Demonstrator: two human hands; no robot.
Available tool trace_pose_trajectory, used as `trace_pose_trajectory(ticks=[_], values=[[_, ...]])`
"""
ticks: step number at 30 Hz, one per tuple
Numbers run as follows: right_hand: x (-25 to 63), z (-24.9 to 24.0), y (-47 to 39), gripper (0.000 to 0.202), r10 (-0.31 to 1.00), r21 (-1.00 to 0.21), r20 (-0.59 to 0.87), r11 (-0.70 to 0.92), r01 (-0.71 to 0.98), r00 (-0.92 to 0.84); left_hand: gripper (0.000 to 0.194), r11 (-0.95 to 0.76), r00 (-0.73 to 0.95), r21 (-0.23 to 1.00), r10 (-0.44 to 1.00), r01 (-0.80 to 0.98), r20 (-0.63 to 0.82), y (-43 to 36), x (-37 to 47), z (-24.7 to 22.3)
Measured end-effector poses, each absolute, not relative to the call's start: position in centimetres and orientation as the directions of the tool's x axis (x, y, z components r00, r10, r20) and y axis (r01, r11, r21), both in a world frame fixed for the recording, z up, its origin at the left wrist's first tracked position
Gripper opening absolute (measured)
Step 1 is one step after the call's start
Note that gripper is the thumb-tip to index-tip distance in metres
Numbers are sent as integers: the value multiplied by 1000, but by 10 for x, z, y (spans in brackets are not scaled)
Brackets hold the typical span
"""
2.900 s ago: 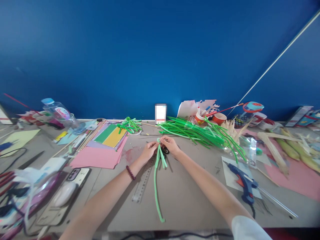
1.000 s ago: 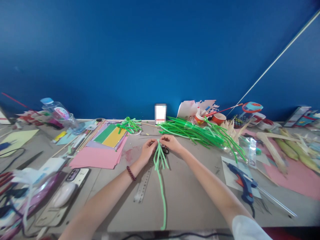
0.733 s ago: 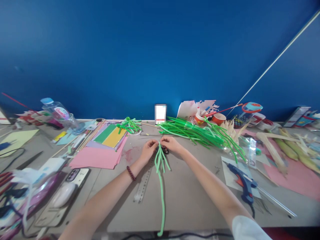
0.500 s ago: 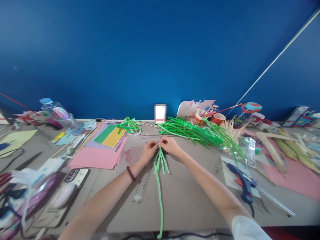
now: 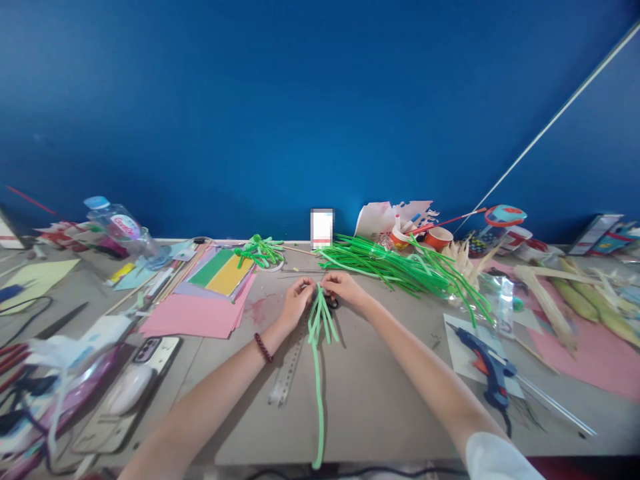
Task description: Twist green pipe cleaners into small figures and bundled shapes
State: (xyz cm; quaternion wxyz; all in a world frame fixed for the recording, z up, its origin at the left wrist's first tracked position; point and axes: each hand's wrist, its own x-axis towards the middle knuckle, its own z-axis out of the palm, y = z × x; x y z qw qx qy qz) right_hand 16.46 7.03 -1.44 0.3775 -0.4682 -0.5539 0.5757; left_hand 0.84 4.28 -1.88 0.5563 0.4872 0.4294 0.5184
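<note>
A light-green pipe-cleaner bunch [image 5: 323, 323] hangs from between my two hands, its short loops fanned out below and one long stem trailing to the table's front edge. My left hand [image 5: 300, 300] pinches its top from the left, thumb and fingers closed. From the other side my right hand [image 5: 344, 291] grips the same top with bent fingers. The exact joint between the fingertips is too small to make out. Just under the right fingers lies the black handle of what look like scissors [image 5: 332, 304], mostly hidden. A clear ruler [image 5: 285, 383] lies beneath my left hand.
Many green pipe cleaners [image 5: 390, 263] are heaped behind my hands, and a small green bundle [image 5: 263, 252] lies at back left. Pink paper [image 5: 193, 317] is on the left. A glue gun [image 5: 485, 367] rests at right. A phone [image 5: 155, 353] and bottle [image 5: 120, 223] stand farther left.
My right hand has shifted slightly right, showing more of the black handle. The bunch still hangs between both hands, its loops slightly rearranged.
</note>
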Motion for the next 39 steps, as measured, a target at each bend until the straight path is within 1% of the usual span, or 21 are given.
trace_pose_trajectory(ticks=[6, 10, 13, 17, 21, 27, 31, 39], values=[[163, -10, 69, 20, 950, -991, -135, -134, 23, -283, 29, -3, 125, 994, 992, -106, 16, 46, 9, -21], [166, -8, 71, 16, 955, -990, -137, -138, 14, -265, 33, 39, 153, 989, 988, -146, -17, 50, 9, -26], [168, -7, 72, 15, 955, -987, -156, -161, 0, -253, 32, 51, 175, 981, 984, -189, -17, 50, 8, -27], [169, -6, 71, 20, 931, -976, -207, -218, -2, -301, 30, 43, 216, 975, 976, -219, 6, 49, 7, -24], [169, -5, 69, 22, 905, -966, -231, -258, -29, -358, 29, 47, 248, 979, 969, -199, 4, 49, 6, -22], [167, -9, 69, 23, 901, -973, -185, -224, -54, -392, 23, 47, 295, 984, 956, -170, 5, 50, 6, -26], [165, -13, 69, 24, 908, -977, -159, -200, -68, -388, 24, 62, 279, 982, 960, -180, -9, 50, 7, -25], [164, -5, 61, 23, 907, -992, -124, -122, 30, -403, 18, 91, 256, 979, 966, -181, -43, 51, 5, -24]])
